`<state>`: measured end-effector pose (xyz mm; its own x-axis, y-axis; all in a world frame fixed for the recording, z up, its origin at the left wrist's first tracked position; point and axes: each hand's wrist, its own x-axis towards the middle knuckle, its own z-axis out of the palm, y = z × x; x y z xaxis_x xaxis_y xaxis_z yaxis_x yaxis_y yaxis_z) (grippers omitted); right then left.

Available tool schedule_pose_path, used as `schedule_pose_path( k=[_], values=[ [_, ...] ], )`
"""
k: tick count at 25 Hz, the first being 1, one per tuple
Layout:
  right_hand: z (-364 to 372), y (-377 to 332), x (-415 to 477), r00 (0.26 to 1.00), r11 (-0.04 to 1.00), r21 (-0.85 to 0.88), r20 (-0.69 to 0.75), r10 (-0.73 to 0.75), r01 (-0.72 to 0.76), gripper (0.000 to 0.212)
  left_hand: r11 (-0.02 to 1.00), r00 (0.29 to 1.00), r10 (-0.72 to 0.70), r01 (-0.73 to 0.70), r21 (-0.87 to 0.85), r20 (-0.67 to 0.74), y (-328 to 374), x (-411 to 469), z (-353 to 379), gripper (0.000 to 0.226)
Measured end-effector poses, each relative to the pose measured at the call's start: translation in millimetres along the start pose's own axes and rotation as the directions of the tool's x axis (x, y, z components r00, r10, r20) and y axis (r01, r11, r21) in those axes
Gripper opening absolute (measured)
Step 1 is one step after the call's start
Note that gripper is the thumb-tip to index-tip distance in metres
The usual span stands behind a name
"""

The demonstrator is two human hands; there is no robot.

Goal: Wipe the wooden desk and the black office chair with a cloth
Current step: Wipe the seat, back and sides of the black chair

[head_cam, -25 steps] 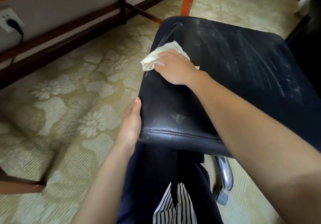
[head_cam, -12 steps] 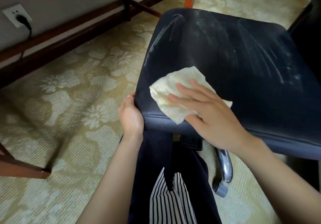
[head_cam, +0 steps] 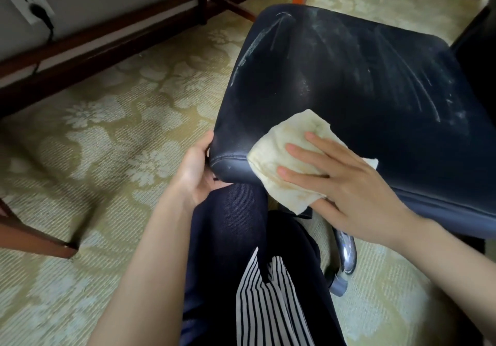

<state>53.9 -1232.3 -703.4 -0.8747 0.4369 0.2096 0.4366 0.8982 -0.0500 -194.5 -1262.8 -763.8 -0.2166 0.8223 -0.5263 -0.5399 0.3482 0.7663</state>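
Right hand (head_cam: 346, 184) lies flat, fingers straight and spread, pressing the cloth (head_cam: 279, 166) onto the front edge of the black office chair (head_cam: 349, 77), near its left corner, and the cloth drapes over the lip, its lower end hanging free. Left hand (head_cam: 196, 171) grips that corner, thumb against the side of the seat and fingers curling underneath, steadying it. The cloth looks light, thin and limp, already yellow-stained; it will likely bunch unless a broad palm pins it, so flat pressure suits it better than a pinch. The seat looks padded with a smooth skin, probably giving a little under the push. Pale dust streaks (head_cam: 252, 48) run over the far and right parts of the cushion, so plenty looks left to wipe. A chrome base leg (head_cam: 347, 254) with a caster shows below: this chair may roll, and that corner hold looks sensible
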Motion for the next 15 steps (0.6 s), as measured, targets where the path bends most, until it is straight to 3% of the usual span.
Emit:
schedule_pose_path(
  k=[5, 12, 15],
  values=[
    [7.1, -12.0, 33.6, 0.998, 0.994, -0.090, 0.006, -0.065, 0.065, 0.047, 0.944, 0.989, -0.106, 0.133, -0.302, 0.105, -32.8, -4.6, -12.9, 0.071],
    [30.0, -42.6, 116.8, 0.963, 0.948, -0.196, 0.149, -0.225, 0.251, 0.031, 0.911, 0.991, -0.066, 0.107, -0.397, 0.116, -30.4, 1.3, -30.1, 0.072],
    [31.6, -58.8, 159.4, 0.934, 0.933, -0.247, 0.310, -0.178, 0.260, 0.027, 0.890, 0.992, -0.058, 0.100, -0.445, 0.108, -23.8, 4.0, -30.8, 0.069]
  ],
)
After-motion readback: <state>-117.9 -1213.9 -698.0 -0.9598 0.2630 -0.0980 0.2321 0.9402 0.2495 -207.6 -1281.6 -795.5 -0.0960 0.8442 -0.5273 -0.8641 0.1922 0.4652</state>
